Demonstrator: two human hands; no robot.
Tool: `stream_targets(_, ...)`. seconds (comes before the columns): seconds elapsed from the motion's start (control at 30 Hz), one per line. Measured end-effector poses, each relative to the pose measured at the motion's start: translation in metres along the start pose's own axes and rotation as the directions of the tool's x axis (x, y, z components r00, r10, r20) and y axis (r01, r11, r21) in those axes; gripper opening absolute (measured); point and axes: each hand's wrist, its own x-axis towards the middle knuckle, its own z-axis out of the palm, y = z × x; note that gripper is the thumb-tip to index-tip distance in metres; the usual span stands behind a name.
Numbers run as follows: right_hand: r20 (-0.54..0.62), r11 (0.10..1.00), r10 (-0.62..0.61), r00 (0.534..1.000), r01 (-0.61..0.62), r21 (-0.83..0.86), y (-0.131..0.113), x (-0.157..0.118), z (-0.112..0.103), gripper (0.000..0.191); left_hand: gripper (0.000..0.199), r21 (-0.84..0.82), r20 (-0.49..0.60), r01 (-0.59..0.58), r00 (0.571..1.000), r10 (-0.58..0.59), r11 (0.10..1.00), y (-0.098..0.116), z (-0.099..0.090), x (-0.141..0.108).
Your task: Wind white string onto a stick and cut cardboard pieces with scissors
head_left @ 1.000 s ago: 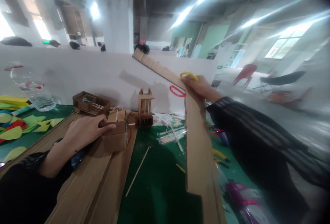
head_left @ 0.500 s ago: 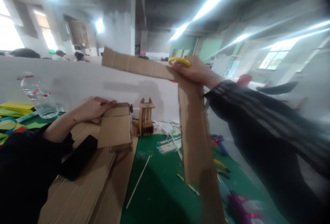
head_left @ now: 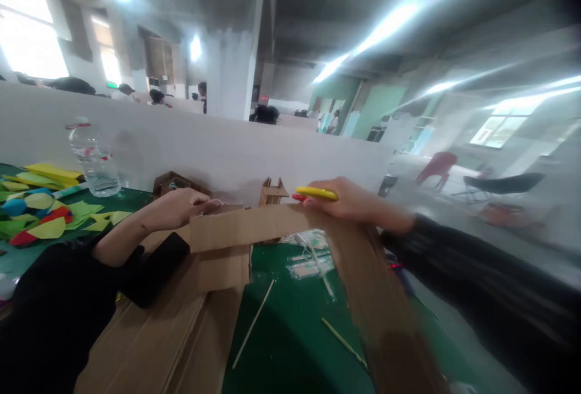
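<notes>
My right hand (head_left: 347, 200) is closed around scissors with yellow and red handles (head_left: 318, 192) and a bent cardboard strip (head_left: 249, 227). One arm of the strip reaches left, and the other cardboard arm (head_left: 376, 279) slants down toward me. At the left, my left hand (head_left: 181, 207) has its fingers curled at the top of a small cardboard box (head_left: 222, 270). The strip's left end hides part of that box and lies in front of it; I cannot tell whether they touch. Just below my left wrist rests a black phone-like object (head_left: 157, 270).
Large cardboard sheets (head_left: 140, 345) cover the near left of the green table (head_left: 290, 333). Beyond are a small cardboard frame (head_left: 272, 191), thin sticks (head_left: 254, 324) and a plastic packet (head_left: 313, 267). A water bottle (head_left: 97, 161) and coloured paper scraps (head_left: 40, 206) stand left, before a white partition (head_left: 218, 146).
My right hand has lowered with the scissors and cardboard strip, bringing the strip's left end down in front of the small box. My left hand stays at the box. The view has shifted.
</notes>
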Motion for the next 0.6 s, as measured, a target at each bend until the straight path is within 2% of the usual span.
stream_targets(0.1,0.004,1.000,0.008,1.000,-0.008,-0.018,0.009,0.000,0.013,0.033,0.048,-0.110,0.136,-0.027,0.990,0.042,0.994,-0.004,0.002,0.003)
stream_targets(0.27,0.014,0.997,0.032,0.999,-0.030,-0.069,0.025,0.001,0.028,0.035,0.054,-0.240,0.198,-0.014,0.978,0.063,0.971,-0.013,0.008,-0.001)
stream_targets(0.47,-0.001,0.997,0.059,0.998,-0.059,-0.051,0.030,-0.001,0.037,0.036,0.064,-0.235,0.190,-0.024,0.979,0.070,0.972,-0.011,0.005,-0.007)
stream_targets(0.6,-0.014,0.997,0.064,0.998,-0.065,-0.048,0.027,-0.002,0.038,0.036,0.050,-0.119,0.185,-0.028,0.982,0.049,0.992,-0.004,0.005,-0.008)
